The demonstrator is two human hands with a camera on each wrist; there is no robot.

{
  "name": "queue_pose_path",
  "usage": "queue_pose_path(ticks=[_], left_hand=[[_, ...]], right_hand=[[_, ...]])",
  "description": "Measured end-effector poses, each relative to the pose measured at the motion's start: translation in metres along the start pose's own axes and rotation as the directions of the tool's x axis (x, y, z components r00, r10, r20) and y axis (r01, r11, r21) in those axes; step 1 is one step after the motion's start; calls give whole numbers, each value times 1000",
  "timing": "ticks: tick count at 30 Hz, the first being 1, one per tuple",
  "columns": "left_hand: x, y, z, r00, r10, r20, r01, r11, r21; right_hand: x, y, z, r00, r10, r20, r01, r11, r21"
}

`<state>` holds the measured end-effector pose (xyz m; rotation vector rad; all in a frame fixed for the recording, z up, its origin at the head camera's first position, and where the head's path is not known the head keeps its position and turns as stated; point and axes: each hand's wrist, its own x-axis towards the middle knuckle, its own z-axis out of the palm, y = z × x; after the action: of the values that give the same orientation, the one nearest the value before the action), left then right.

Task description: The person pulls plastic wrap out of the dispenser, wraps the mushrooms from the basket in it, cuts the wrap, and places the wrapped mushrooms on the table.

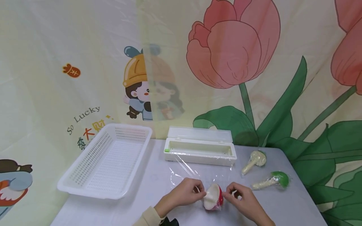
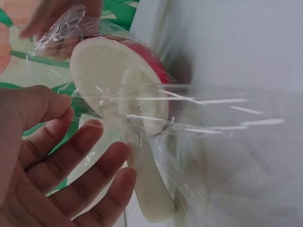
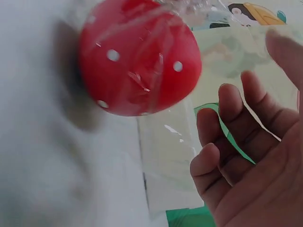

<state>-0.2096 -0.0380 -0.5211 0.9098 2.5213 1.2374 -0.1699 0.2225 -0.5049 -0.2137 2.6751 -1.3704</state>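
A toy mushroom with a red, white-dotted cap [image 3: 137, 61] and a cream stem [image 2: 151, 189] lies partly wrapped in clear cling film [image 2: 213, 109], its pale underside turned left in the head view. Thumb and forefinger of my left hand [image 1: 186, 191] pinch the film's edge beside the cap. My right hand [image 1: 244, 201] is close by the red side; in the right wrist view, its thumb and fingers [image 3: 208, 125] are spread apart. Bunched film [image 2: 61, 33] overlaps the right hand's fingers in the left wrist view.
Behind the hands stands a white box [image 1: 199, 160] with its clear lid [image 1: 199, 134] raised. A white perforated basket [image 1: 93, 194] is at left. Two film-wrapped toy mushrooms, one beige [image 1: 257, 158] and one green-capped [image 1: 280, 179], lie at right. A printed curtain [image 1: 169, 31] hangs behind the table.
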Motion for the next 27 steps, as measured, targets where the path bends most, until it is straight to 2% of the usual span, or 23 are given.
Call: queue_pose_path(ticks=[3,7,10,13,17,21,27], left_hand=[[0,-1,-1,1000,-3,-15,3,1000,15],[-1,-2,-2,1000,-5,-24,6,1000,28],[-1,-2,-2,1000,-4,-20,4,1000,25],[-2,-2,-3,1000,-9,-11,9,1000,7],[-2,-2,-6,1000,-15,3,15,1000,-15],[-2,-4,-8,1000,-18,14,18,1000,-11],[0,-5,-6,999,8,51,-7,1000,-14]], right_hand=[[-12,6,6,992,-97,76,96,995,9],[-18,12,17,961,-249,122,250,968,7],[-19,13,18,940,-325,100,327,945,-1],[-20,11,11,927,-371,52,372,928,-10],[-21,9,-1,929,-368,-40,366,929,-59],[-21,4,-12,937,-321,-140,303,943,-134],[-18,-4,-24,925,-265,-272,213,955,-204]])
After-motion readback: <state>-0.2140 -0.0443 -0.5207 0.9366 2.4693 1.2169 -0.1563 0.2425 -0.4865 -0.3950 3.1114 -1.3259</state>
